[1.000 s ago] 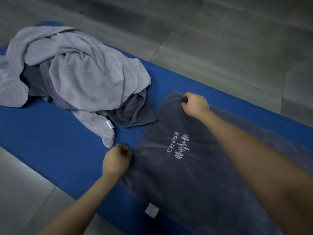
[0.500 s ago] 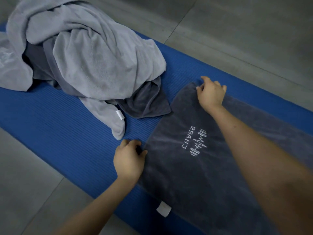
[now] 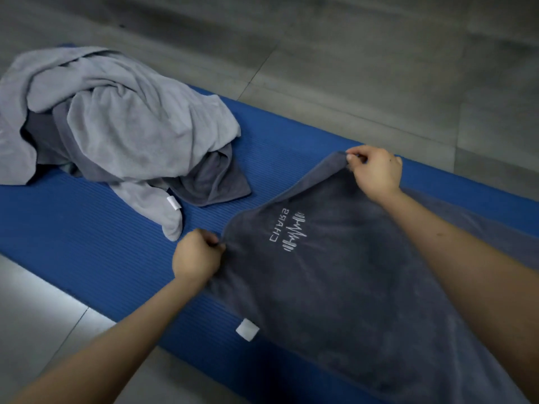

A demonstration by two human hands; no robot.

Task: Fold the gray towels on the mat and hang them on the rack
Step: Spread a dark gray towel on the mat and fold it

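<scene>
A dark gray towel [image 3: 344, 287] with a white embroidered logo lies spread across the blue mat [image 3: 87, 228]. My left hand [image 3: 197, 256] pinches its near left corner. My right hand [image 3: 374, 170] pinches its far left corner and holds that corner raised off the mat. A white tag [image 3: 247, 329] sticks out from the towel's near edge. To the left, a crumpled pile of light gray towels [image 3: 122, 123] sits on the mat with a darker towel [image 3: 215, 179] poking out beneath it. No rack is in view.
Gray floor tiles [image 3: 364, 68] surround the mat on the far side and at the near left. A strip of bare mat lies between the pile and the spread towel.
Both hands have closed on the towel's left corners. The far corner has come up off the mat, and the left edge now curves between my hands.
</scene>
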